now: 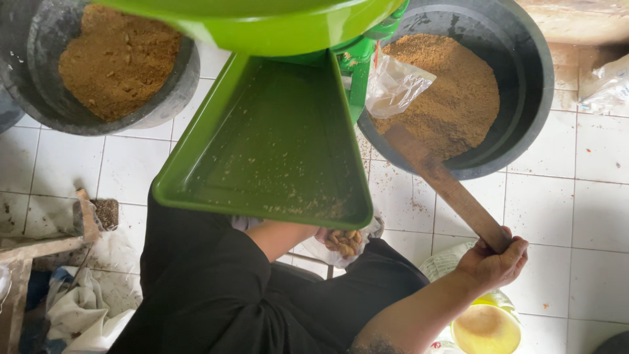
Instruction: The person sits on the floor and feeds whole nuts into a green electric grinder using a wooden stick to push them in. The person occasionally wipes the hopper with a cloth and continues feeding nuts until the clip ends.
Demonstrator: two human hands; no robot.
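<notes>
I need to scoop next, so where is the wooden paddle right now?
In the head view, the wooden paddle lies at right: its blade rests in the brown meal of the right black tub, and the right hand grips its handle.

left hand (341, 241) mostly hidden under green tray (262, 151), grip unclear

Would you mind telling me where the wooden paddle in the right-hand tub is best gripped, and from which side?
Grip the wooden paddle at its narrow upper handle end, coming from the near side, outside the black tub. Its broad blade is buried in the brown meal, while the shaft slants out over the rim. The right hand is wrapped around that end.
</notes>
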